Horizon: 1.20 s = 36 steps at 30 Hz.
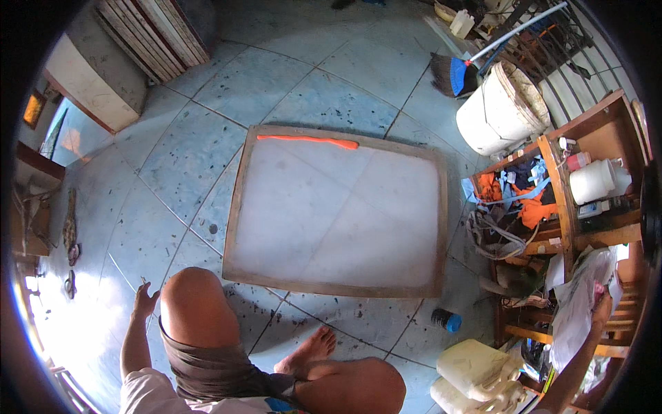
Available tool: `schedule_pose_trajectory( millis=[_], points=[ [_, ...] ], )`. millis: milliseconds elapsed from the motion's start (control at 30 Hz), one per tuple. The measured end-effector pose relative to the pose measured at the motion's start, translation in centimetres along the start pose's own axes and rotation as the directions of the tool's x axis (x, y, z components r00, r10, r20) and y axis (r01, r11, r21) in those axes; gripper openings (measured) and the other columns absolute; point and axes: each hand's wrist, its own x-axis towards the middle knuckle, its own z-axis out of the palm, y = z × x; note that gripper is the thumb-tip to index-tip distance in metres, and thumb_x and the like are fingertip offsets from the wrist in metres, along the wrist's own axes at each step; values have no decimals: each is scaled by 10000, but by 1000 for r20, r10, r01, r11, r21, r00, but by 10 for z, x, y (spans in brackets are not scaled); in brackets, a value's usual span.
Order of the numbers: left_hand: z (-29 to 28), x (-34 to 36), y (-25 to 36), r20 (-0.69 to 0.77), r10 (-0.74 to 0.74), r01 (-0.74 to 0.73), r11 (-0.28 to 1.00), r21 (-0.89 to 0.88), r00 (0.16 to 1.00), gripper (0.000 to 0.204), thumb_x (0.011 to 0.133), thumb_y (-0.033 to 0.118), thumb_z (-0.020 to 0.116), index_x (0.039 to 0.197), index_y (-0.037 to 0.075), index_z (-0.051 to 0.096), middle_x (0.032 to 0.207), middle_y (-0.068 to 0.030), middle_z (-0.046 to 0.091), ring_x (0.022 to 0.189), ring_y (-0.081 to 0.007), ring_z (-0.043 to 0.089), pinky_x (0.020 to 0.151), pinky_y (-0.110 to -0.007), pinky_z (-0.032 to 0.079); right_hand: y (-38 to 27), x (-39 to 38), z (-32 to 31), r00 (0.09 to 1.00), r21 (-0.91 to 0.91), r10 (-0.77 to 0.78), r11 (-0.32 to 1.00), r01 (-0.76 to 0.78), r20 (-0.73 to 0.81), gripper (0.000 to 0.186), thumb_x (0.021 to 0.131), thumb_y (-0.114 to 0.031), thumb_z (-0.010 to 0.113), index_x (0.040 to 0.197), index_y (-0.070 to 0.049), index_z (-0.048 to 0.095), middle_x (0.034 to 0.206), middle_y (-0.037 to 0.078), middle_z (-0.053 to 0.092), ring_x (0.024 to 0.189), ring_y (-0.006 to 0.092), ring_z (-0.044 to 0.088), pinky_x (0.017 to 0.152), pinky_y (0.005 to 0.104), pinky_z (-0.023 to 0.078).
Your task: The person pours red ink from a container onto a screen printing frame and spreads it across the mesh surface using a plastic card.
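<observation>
On the floor before me lies a flat wooden frame (231,228) stretched with a whitish, see-through screen (338,214). A thick orange streak (310,141), paint-like, runs along the inside of its far edge. At the right, my right hand (602,309) is closed on a crumpled clear plastic bag (579,290) over the wooden shelf unit; something pinkish shows by the fingers. My left hand (145,301) hovers beside my left knee, fingers apart; a tiny thin thing may be at the fingertips, too small to make out.
A wooden shelf unit (557,186) at the right holds orange and blue cloths (534,207) and a white jug (593,181). Beyond it stand a white bucket (500,114) and a blue broom (455,74). A blue-capped dark jar (447,319) and pale jerrycans (476,369) are nearer.
</observation>
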Motion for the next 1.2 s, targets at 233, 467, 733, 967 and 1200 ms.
schedule_pose_trajectory(
  millis=[233, 467, 733, 967, 1200],
  points=[
    [-45, 16, -43, -90, 125, -118, 990, 75, 988, 733, 900, 399, 779, 1444, -24, 529, 1443, -252, 551, 1361, -398, 516, 1143, -458, 435, -139, -161, -19, 905, 340, 4, 927, 156, -426, 347, 1072, -212, 484, 1361, -29, 541, 1329, 184, 598, 1239, 305, 571, 1118, 409, 420],
    [-15, 29, 63, -75, 231, -240, 961, -141, 970, 681, 966, 366, 735, 1510, 46, 480, 1528, -203, 473, 1216, -372, 641, 975, -445, 560, -510, -311, -39, 752, 866, -658, 397, 303, 38, 255, 1033, -186, 617, 1228, -33, 678, 1005, 183, 727, 913, 340, 727, 842, 415, 565],
    [-21, -6, 120, -46, 266, -270, 940, -210, 963, 639, 963, 291, 745, 1498, 51, 492, 1532, -174, 487, 1142, -341, 664, 951, -448, 550, -734, -254, 102, 654, 798, -745, 311, 516, -132, 197, 981, -72, 606, 1163, -18, 656, 995, 227, 710, 965, 440, 676, 824, 530, 517],
    [9, -61, 65, -77, 62, -83, 947, -310, 995, 598, 963, 222, 741, 1482, 47, 502, 1494, -181, 526, 1163, -343, 655, 917, -442, 568, -859, -223, 135, 642, 742, -766, 442, 503, 21, 225, 987, -131, 600, 1172, -115, 727, 1072, 174, 747, 1045, 395, 694, 875, 515, 552],
    [26, -91, 65, -101, 59, -85, 956, -281, 993, 542, 992, 190, 706, 1486, 86, 509, 1483, -155, 550, 1206, -328, 643, 756, -375, 623, -905, -217, 175, 594, 633, -803, 481, 607, 41, 246, 990, -116, 578, 1158, -137, 757, 1076, 158, 750, 1092, 365, 684, 930, 488, 551]
  ],
)
